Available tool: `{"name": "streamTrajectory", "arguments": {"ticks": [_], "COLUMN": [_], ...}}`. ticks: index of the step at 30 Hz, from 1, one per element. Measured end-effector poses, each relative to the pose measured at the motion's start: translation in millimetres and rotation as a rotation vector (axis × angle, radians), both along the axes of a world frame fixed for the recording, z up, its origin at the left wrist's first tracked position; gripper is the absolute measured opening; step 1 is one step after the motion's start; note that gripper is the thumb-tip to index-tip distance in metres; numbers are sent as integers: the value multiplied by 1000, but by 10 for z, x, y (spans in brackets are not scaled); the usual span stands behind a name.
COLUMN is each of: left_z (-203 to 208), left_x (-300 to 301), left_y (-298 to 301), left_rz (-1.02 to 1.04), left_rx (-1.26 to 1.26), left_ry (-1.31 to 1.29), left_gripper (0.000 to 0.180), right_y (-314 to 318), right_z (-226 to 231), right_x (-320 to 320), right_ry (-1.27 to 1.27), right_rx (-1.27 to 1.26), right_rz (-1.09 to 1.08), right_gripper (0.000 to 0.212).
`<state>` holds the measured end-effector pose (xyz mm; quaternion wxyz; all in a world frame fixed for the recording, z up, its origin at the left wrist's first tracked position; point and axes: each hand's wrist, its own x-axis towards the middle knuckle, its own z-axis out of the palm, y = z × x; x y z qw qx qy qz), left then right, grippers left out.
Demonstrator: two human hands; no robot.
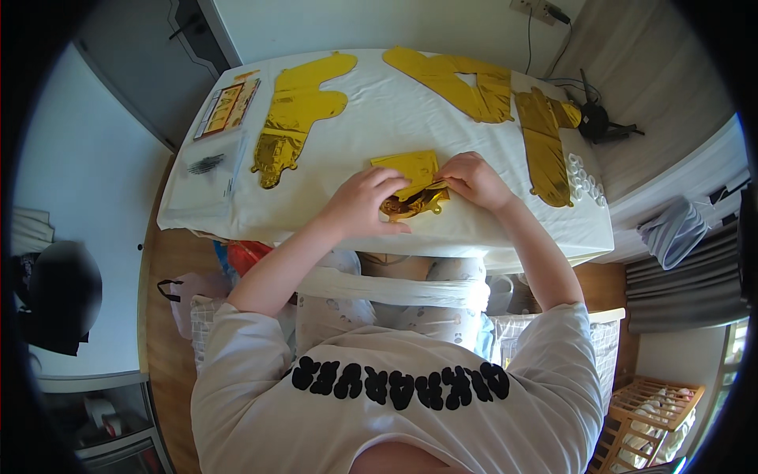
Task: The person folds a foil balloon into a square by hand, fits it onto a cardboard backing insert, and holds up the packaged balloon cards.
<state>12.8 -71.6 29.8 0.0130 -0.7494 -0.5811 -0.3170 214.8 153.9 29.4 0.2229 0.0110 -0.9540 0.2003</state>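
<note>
A partly folded gold foil balloon (410, 166) lies near the table's front edge, its nearer part crumpled and shiny. My left hand (365, 197) curves around its left side, fingers on the foil and thumb along the near side. At the right, my right hand (476, 180) pinches the foil's edge between thumb and fingers. Three flat gold foil balloons lie around it: a curvy one (296, 99) at the back left, a bent one with a small gap (450, 75) at the back, and a long one (545, 146) at the right.
A white cloth covers the table (359, 103). On its left are a printed package (227, 109) and a clear bag with dark thin pieces (207, 166). Several clear rings (584, 182) sit at the right edge, near a black device with cables (596, 121).
</note>
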Motion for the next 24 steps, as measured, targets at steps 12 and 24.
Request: {"name": "streamTrajectory", "arguments": {"ticks": [12,24], "left_z": [-206,-47], "left_x": [243,215], "left_y": [-117,-248], "left_rz": [255,278], "left_rx": [118,-47], "left_ry": [-38,80], "left_gripper": [18,40], "right_y": [-6,-169], "right_z": [8,228], "right_x": [-30,-203], "right_ry": [-19,-184], "right_rx": [-20,-126], "right_rz": [-25,-188], "right_gripper": [17,27]}}
